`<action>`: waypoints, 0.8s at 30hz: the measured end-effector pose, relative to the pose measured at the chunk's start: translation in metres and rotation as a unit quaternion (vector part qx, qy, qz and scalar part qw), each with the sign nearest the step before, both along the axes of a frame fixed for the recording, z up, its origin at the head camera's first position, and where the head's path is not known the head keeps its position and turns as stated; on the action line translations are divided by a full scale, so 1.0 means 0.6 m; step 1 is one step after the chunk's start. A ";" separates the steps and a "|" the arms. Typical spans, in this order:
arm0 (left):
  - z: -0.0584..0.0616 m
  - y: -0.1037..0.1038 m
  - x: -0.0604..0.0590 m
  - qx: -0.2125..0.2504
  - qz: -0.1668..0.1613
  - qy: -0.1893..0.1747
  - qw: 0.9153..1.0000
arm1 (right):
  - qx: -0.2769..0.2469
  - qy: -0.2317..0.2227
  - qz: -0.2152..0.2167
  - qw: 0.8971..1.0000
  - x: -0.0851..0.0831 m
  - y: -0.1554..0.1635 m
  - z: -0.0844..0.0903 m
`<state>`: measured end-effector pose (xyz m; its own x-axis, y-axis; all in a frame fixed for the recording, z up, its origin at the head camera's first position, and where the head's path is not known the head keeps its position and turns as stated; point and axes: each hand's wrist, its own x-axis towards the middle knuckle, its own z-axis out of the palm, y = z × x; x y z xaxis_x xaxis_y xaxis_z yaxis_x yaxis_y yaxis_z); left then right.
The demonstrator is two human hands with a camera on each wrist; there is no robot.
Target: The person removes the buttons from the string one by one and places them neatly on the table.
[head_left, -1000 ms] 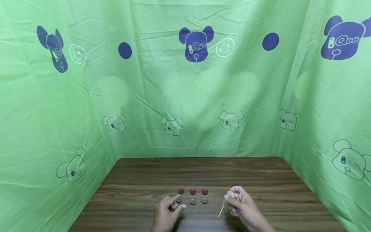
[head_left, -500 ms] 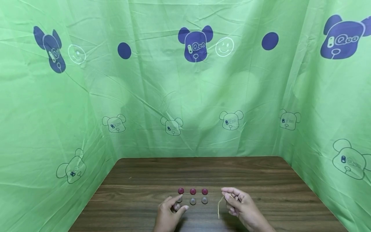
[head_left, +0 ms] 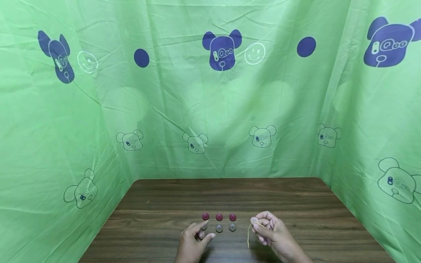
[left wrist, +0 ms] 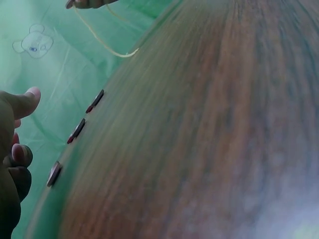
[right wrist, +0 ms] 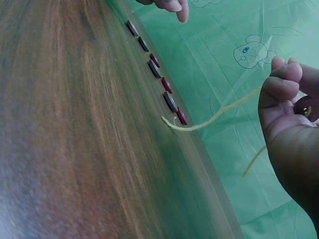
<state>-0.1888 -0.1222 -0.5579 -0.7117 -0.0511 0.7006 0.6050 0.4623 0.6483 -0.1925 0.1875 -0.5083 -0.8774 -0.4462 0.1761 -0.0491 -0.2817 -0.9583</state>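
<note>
We pinched a brown button (head_left: 254,220) and a yellow thread (head_left: 249,235) in our right hand (head_left: 273,233), just right of the buttons (head_left: 219,223) on the surface (head_left: 158,204). Our left hand (head_left: 192,243) rested near the leftmost buttons, fingers loosely curled; whether it gripped one we could not tell.

Three red buttons (head_left: 219,217) are lying in a row toward the table's (head_left: 164,197) front edge. Behind them, nearer the person, two grey buttons (head_left: 226,228) are showing plainly; a third is sitting half hidden. One yellow string (head_left: 249,235) is hanging. Two hands are working.
</note>
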 end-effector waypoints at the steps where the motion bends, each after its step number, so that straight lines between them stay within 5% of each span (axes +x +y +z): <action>1: 0.002 0.002 0.001 0.003 -0.007 -0.008 1.000 | 0.003 -0.001 0.000 1.000 0.000 0.000 -0.001; 5: 0.014 0.009 0.008 0.023 -0.043 -0.069 0.996 | 0.014 0.000 0.000 1.000 -0.001 -0.001 -0.004; 11: 0.033 0.023 0.012 0.055 -0.097 -0.171 0.979 | 0.046 0.022 -0.028 0.998 0.002 -0.001 -0.004; 24: 0.069 0.060 0.009 0.102 -0.198 -0.257 0.941 | 0.095 0.017 -0.075 0.993 0.004 -0.005 0.000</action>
<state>-0.1833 -0.0861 -0.5164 -0.9451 0.1928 0.2638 0.2866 0.1016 0.9526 -0.1898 0.1847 -0.5080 -0.9313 -0.3393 0.1328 -0.1109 -0.0833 -0.9903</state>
